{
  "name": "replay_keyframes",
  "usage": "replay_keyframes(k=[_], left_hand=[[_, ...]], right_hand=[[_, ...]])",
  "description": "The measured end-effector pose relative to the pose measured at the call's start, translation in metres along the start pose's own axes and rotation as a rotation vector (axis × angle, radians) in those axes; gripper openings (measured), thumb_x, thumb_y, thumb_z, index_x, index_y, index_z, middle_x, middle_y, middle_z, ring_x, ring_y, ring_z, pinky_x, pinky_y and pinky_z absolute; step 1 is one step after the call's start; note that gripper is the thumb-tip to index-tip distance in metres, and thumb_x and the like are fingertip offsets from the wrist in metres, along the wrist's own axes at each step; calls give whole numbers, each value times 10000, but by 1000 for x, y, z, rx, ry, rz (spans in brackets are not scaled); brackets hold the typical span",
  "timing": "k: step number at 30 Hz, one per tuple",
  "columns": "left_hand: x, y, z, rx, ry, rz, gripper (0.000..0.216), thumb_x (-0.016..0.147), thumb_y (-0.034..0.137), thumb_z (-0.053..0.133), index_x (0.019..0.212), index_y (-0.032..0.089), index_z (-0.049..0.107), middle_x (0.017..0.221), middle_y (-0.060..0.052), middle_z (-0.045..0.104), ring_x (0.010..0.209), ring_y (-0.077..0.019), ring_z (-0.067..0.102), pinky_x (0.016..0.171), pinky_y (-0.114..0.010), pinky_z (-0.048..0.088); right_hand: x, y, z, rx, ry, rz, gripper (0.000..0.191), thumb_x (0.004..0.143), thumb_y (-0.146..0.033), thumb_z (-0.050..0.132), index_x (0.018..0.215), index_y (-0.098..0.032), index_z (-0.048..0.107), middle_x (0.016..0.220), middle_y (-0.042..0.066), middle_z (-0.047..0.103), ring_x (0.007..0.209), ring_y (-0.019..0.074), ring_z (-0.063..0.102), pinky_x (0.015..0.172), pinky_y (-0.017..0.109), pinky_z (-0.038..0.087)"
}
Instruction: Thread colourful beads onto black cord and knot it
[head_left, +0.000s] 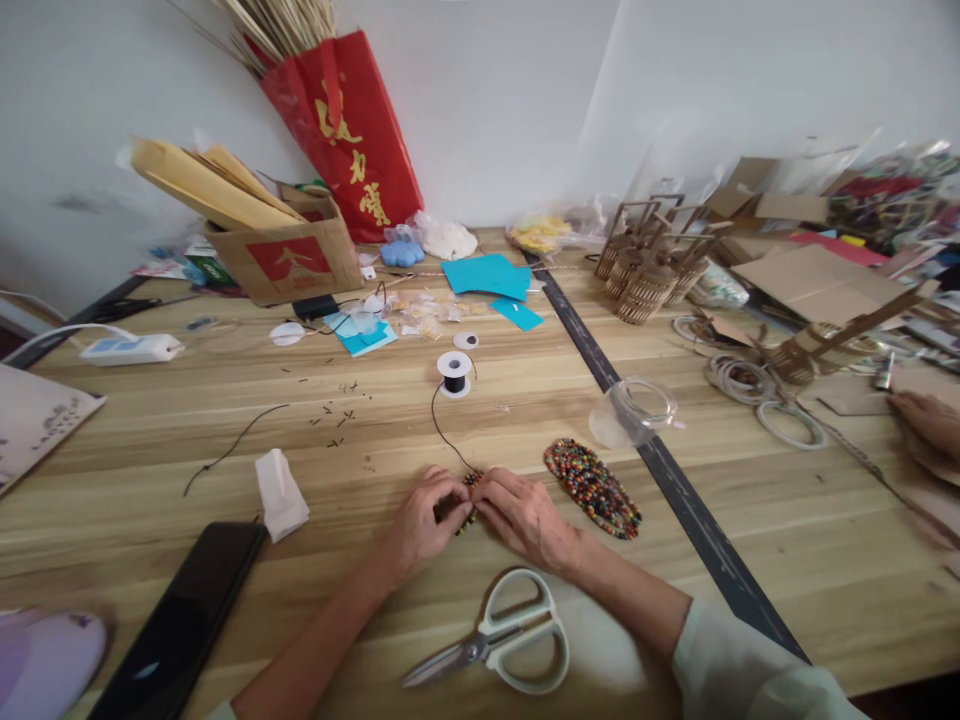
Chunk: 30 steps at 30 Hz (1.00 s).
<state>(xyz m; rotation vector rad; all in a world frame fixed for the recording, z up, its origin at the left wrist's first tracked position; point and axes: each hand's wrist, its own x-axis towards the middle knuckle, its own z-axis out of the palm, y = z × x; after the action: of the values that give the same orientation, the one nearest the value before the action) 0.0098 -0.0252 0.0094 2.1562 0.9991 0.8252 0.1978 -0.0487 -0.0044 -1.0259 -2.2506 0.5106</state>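
Left hand: the left hand (pixel 420 525) is closed narrow, its fingertips pinched on the beaded strand (pixel 471 482); we see it knuckles up, resting on the bench (pixel 750 500).
Right hand: the right hand (pixel 525 515) is also closed narrow, its fingertips on the same strand and meeting the left hand's fingertips.
Strand: it lies between the two sets of fingertips, near the middle of the bench's front edge; only a few coloured beads show, and the rest is covered by the fingers.
Key relation: neither hand is nearer, as both touch the strand. It seems to run front to back between them, though we cannot tell its full length.
Cord: a black cord (pixel 441 425) leaves the strand and runs toward the far edge to a spool (pixel 454 373), which stands well apart from the hands.
Loose beads: a flat pile of beads (pixel 592 487) lies just beside the right hand, on its outer side; its long axis slants toward the front right corner.
Front edge: scissors (pixel 502 635) lie shut below the right wrist, blades pointing left.
Left side: a tissue (pixel 280 492) and a dark phone (pixel 184 625).
Right edge: another person's hand (pixel 930 420) rests there, well apart from us.
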Motion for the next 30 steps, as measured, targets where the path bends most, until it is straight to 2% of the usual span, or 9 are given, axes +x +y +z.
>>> replay_keyframes(k=[7,14,20,27,30], left_hand=[[0,-4,1,-56,-1,2,92,786,102,575,727,171,594,748,-29,589,791,-180,549,715,-302,470],[-1,-5,4,-82,8,3,103,791,101,575,720,173,594,751,-35,600,818,-189,548,742,-320,471],[0,-3,2,-75,43,34,95,802,109,577,734,173,599,735,-37,616,794,-186,557,731,-316,477],[-2,-3,4,-59,88,-4,97,792,99,587,728,171,577,735,-24,607,749,-165,568,702,-282,475],[-3,-3,5,-56,98,32,111,801,105,587,714,173,574,715,-21,603,734,-163,560,695,-283,464]], right_hand=[[3,-3,-5,20,-24,41,168,965,-177,380,975,-183,547,910,73,603,804,161,572,702,260,445],[6,-3,-8,156,-36,72,147,955,-168,391,946,-201,534,893,52,583,814,157,568,730,254,445],[6,-1,-6,239,-18,75,119,938,-152,415,924,-188,528,857,38,568,789,150,555,718,244,429],[6,-3,-7,306,-18,122,102,928,-155,441,901,-179,536,813,24,564,738,135,544,682,226,418],[6,-3,-6,342,-10,148,98,926,-159,450,895,-175,542,807,22,572,741,134,549,685,224,420]])
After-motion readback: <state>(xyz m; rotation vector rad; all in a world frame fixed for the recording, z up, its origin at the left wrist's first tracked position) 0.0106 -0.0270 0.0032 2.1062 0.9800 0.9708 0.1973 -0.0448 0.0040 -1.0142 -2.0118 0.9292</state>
